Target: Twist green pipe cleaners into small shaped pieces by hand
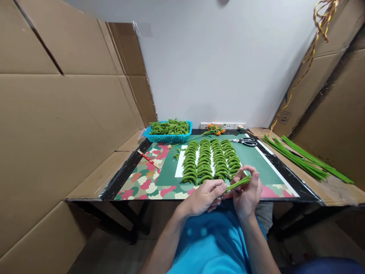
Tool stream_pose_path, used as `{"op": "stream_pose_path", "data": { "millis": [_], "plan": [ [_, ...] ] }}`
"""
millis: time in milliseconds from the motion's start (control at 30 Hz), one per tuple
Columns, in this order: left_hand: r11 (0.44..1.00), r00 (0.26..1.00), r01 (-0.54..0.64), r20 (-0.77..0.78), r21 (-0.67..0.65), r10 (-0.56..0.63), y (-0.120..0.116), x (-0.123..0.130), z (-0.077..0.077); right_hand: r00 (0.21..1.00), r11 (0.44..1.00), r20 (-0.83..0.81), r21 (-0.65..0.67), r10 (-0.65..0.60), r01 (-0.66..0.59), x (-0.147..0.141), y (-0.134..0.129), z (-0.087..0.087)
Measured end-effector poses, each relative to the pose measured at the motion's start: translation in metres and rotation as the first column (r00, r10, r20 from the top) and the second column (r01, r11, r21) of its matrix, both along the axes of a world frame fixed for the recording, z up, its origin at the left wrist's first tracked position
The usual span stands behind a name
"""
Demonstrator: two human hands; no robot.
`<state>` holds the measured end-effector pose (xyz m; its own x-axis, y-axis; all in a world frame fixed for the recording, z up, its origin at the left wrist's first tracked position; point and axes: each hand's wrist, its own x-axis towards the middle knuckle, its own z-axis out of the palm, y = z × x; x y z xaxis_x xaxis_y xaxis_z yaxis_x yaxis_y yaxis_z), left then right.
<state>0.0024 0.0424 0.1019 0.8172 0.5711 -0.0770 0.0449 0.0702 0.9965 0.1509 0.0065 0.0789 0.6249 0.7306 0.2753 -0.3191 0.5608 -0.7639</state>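
Between my two hands, just over the table's front edge, is a green fuzzy strip (238,183). My left hand (209,196) pinches its left end between thumb and fingers. The other end is held by my right hand (248,190), its fingers curled around it. Right behind the hands, several curved green pieces (204,161) lie in columns on a white sheet (179,167). Small green bits (176,154) lie to the left of the columns.
A blue basket (168,137) full of green pieces stands at the back left. Behind the columns are orange flowers (216,130) and black scissors (247,142). Long green stems (296,158) lie at the right. A red stick (148,159) is at the left. Cardboard (85,114) walls both sides.
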Motion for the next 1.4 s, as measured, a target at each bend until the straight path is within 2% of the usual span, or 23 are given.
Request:
{"op": "stream_pose_path", "data": {
  "millis": [133,267,600,867,1100,1233,1400],
  "plan": [
    [1.000,1.000,0.011,0.023,-0.003,-0.011,0.002,-0.001,-0.002,0.998,0.993,0.015,-0.098,-0.058,0.059,-0.001,0.002,-0.004],
    [1.000,0.999,0.011,0.035,-0.023,-0.010,0.002,-0.001,-0.003,0.999,0.982,0.037,-0.188,0.015,-0.008,0.000,0.005,-0.010],
    [1.000,1.000,0.005,0.031,0.002,-0.005,0.002,-0.001,-0.004,0.997,0.981,-0.028,-0.180,0.065,-0.069,0.003,0.008,-0.006],
    [1.000,0.999,0.004,0.041,-0.022,-0.003,0.003,-0.001,-0.005,0.995,0.990,-0.063,-0.114,0.076,-0.083,0.006,0.005,-0.004],
    [0.999,1.000,0.006,-0.014,0.036,-0.005,0.002,-0.001,0.002,0.999,0.999,0.021,-0.036,-0.028,0.028,0.000,0.003,-0.005],
    [1.000,0.999,0.003,-0.038,0.017,-0.002,0.001,-0.001,0.003,0.994,0.994,0.008,0.045,-0.105,0.104,-0.003,0.002,-0.003],
    [0.999,1.000,0.015,-0.015,0.028,-0.015,0.000,0.000,0.004,0.990,0.985,0.036,0.108,-0.136,0.131,-0.006,0.001,-0.009]
  ]
}}
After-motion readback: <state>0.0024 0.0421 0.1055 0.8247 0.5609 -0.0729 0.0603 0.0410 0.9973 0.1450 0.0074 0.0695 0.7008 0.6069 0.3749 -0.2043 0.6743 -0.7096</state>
